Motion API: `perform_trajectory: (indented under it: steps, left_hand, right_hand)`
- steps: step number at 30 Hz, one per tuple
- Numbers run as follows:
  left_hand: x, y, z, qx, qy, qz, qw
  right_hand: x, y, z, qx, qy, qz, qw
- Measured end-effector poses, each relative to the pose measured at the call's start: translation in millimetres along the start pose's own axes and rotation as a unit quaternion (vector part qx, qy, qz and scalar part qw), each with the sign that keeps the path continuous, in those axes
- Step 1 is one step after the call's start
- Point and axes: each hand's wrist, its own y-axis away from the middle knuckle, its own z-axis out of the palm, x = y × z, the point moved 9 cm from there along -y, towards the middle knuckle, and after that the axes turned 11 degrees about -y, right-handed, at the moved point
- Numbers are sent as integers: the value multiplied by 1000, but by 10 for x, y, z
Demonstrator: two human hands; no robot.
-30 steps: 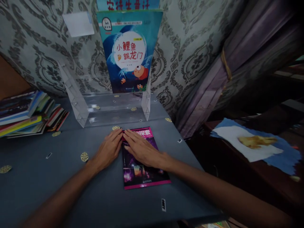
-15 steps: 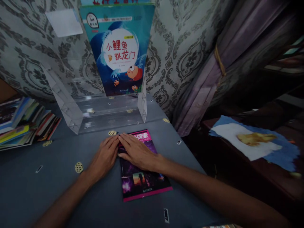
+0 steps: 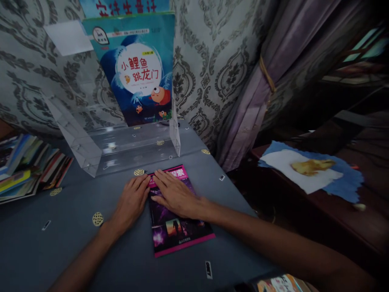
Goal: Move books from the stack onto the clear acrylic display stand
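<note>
Flat and clasping nothing, the right hand (image 3: 175,194) lies across a purple book (image 3: 174,228) running lengthwise near to far, the left hand (image 3: 131,199) outstretched at its left edge

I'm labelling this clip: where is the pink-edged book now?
In the head view, the book lies on the table below centre, under the right hand, the left hand at its upper left edge.

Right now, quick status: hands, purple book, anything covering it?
Right hand on purple book; left hand at its left edge. Book flat on table. Right hand covers part of title.
</note>
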Motion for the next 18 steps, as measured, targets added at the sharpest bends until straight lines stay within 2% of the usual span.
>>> perform_trajectory:
  steps: [7,18]
  left_hand:
    - [6,20,15,12,-15,6,1000]
    - [0,9,4,2,-16,-3,1000]
  right_hand:
    - [2,34,-58,-2,-1,21,1000]
    - [274,259,-205,44,20,69,996]
